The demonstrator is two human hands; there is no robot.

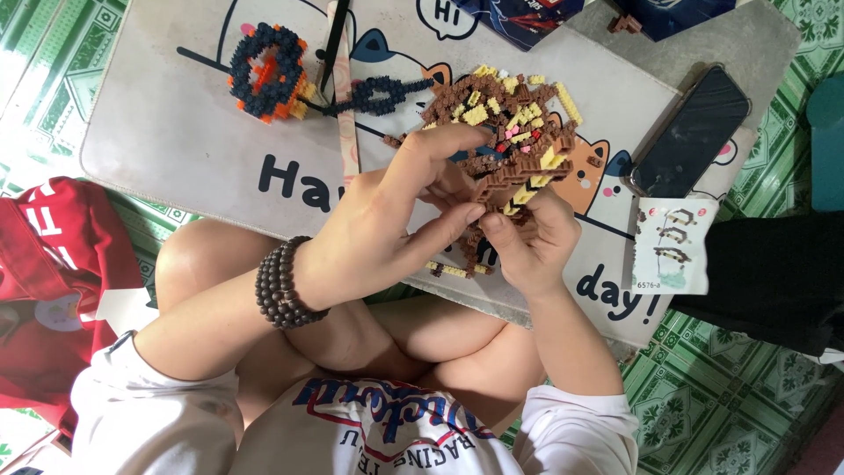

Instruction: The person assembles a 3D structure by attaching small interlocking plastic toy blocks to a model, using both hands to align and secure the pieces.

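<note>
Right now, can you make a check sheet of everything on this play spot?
Surface: pale cartoon-cat mat on a green patterned floor.
Job's things: brown-and-yellow brick model held in both hands over a loose brick pile.
Clutter: navy-and-orange brick piece, dark phone, small instruction card, blue boxes.
Hands: left hand and right hand pinch the model.
Cables: nothing seen.
Surroundings: red cloth, dark cloth.
</note>
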